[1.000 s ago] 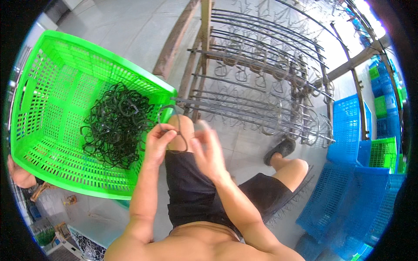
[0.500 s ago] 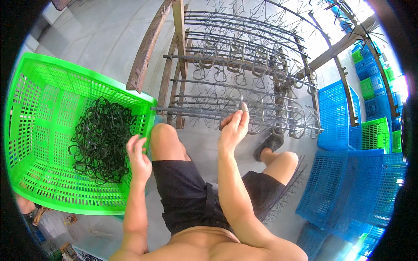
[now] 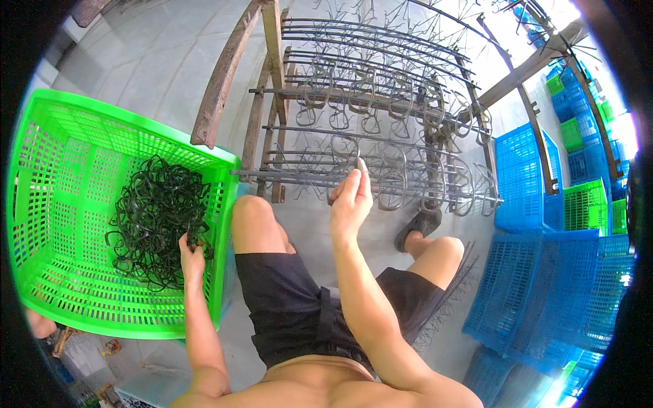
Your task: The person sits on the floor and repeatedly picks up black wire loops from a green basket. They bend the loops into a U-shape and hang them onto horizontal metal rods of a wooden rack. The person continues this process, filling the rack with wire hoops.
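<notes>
My left hand (image 3: 192, 262) reaches into a green basket (image 3: 129, 331). Its fingers are closed at the near right side of a tangled pile of thin, shiny black loops (image 3: 160, 221), pinching at one of them. My right hand (image 3: 352, 204) is raised in front of a rack (image 3: 286, 129) of dark horizontal bars with thin wire hooks. Thumb and fingers are pinched on a thin loop (image 3: 350, 143) against the hooks of a lower bar. To its right, similar loops (image 3: 396, 177) hang from the same bar, and another row (image 3: 364, 92) hangs from a bar above.
Worn wooden posts (image 3: 228, 81) hold the rack at its left. Blue crates (image 3: 537, 292) are stacked on the right, with a green crate (image 3: 586, 207) among them. A bar with wire hooks (image 3: 442, 299) lies beside my right leg. My knees are either side of the rack's near edge.
My left hand has gone from above the basket's right side down into the black loops. The right hand has shifted slightly left along the bar.
</notes>
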`<state>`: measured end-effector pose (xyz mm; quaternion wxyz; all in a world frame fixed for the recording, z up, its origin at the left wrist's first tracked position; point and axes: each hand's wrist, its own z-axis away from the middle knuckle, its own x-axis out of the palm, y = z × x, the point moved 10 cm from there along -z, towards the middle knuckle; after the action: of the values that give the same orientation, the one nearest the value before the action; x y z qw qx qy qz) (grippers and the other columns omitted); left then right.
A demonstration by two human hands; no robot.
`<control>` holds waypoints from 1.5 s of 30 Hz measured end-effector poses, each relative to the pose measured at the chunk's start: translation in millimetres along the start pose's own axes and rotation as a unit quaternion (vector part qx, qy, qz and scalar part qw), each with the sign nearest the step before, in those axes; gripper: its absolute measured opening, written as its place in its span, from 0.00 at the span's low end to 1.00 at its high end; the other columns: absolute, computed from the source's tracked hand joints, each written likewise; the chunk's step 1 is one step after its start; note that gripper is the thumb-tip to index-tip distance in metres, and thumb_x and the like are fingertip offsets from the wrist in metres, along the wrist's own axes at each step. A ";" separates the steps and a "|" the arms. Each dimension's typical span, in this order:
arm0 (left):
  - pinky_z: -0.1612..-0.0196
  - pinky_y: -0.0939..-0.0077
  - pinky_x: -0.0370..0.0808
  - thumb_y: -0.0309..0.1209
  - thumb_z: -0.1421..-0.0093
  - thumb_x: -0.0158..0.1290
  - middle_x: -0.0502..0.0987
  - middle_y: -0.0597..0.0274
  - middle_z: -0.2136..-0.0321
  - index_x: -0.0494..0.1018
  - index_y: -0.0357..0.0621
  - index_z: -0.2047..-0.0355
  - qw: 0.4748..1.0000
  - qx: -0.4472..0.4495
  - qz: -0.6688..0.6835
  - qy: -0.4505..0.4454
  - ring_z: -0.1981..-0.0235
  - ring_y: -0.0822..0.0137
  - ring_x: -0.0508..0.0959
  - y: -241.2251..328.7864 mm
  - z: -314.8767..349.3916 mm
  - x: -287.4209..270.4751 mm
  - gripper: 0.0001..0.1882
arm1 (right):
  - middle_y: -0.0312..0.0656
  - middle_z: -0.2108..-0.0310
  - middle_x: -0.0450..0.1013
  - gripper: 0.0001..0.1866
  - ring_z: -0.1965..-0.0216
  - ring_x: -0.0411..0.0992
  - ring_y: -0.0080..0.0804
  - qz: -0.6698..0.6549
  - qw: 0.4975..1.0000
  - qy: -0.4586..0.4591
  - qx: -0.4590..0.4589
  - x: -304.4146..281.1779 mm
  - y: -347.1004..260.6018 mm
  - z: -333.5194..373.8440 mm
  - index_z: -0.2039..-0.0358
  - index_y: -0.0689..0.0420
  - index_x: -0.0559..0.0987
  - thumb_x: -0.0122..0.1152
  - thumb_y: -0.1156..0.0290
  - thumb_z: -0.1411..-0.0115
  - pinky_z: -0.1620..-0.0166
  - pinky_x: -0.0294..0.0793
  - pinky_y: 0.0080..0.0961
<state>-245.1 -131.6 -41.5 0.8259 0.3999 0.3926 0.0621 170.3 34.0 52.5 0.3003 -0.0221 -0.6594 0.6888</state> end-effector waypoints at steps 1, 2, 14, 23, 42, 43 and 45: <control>0.59 0.73 0.66 0.24 0.44 0.44 0.70 0.60 0.65 0.60 0.39 0.49 0.999 0.022 0.025 -0.008 0.65 0.68 0.70 0.1 -4.1 2.1 0.20 | 0.27 0.85 0.56 0.18 0.85 0.53 0.12 0.049 0.999 0.000 -0.022 2.5 -2.1 1.4 0.46 0.60 0.66 0.44 0.68 0.35 0.83 0.53 0.13; 0.59 0.73 0.66 0.23 0.43 0.43 0.70 0.61 0.66 0.61 0.39 0.51 0.998 0.043 0.050 -0.015 0.65 0.68 0.70 1.5 -6.8 4.2 0.18 | 0.28 0.85 0.56 0.18 0.85 0.52 0.13 0.098 0.994 0.000 -0.044 6.8 -4.1 3.4 0.46 0.60 0.67 0.44 0.68 0.35 0.82 0.54 0.14; 0.75 0.82 0.64 0.25 0.39 0.43 0.72 0.64 0.68 0.69 0.41 0.54 0.969 0.153 0.194 0.012 0.78 0.77 0.67 60.3 24.4 3.6 0.13 | 0.43 0.87 0.59 0.17 0.85 0.55 0.24 0.330 0.938 0.011 -0.108 6.0 -22.2 -4.0 0.49 0.60 0.69 0.46 0.67 0.36 0.80 0.60 0.24; 0.75 0.83 0.66 0.25 0.40 0.47 0.74 0.60 0.64 0.59 0.40 0.46 0.939 0.211 0.267 0.040 0.79 0.77 0.66 64.3 20.7 -0.2 0.21 | 0.28 0.81 0.61 0.19 0.81 0.60 0.15 0.153 0.985 -0.083 -0.005 3.0 -15.2 -5.3 0.46 0.60 0.66 0.47 0.70 0.37 0.77 0.63 0.15; 0.72 0.84 0.69 0.23 0.41 0.50 0.72 0.63 0.67 0.64 0.40 0.51 0.924 0.268 0.270 0.033 0.76 0.77 0.70 91.3 44.3 8.1 0.18 | 0.37 0.75 0.72 0.18 0.73 0.71 0.22 0.103 0.992 -0.069 0.011 -15.7 -10.5 11.7 0.47 0.64 0.66 0.43 0.72 0.36 0.65 0.72 0.20; 0.72 0.84 0.69 0.24 0.41 0.50 0.72 0.63 0.67 0.64 0.40 0.50 0.925 0.264 0.271 0.033 0.77 0.77 0.70 90.9 45.5 8.9 0.18 | 0.37 0.75 0.72 0.18 0.73 0.71 0.23 0.099 0.992 -0.070 0.017 -14.7 -11.7 11.9 0.47 0.64 0.65 0.43 0.72 0.36 0.65 0.72 0.21; 0.73 0.84 0.68 0.24 0.41 0.51 0.72 0.62 0.68 0.63 0.40 0.50 0.927 0.257 0.272 0.034 0.77 0.77 0.70 90.0 48.7 9.0 0.18 | 0.38 0.74 0.72 0.17 0.72 0.72 0.23 0.067 0.995 -0.074 0.030 -18.3 -8.5 10.3 0.47 0.64 0.66 0.42 0.72 0.36 0.64 0.73 0.21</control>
<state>-185.9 -97.1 35.0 0.6322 0.6878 0.2991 0.1945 184.2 16.3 55.0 0.2045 -0.0061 -0.6555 0.7269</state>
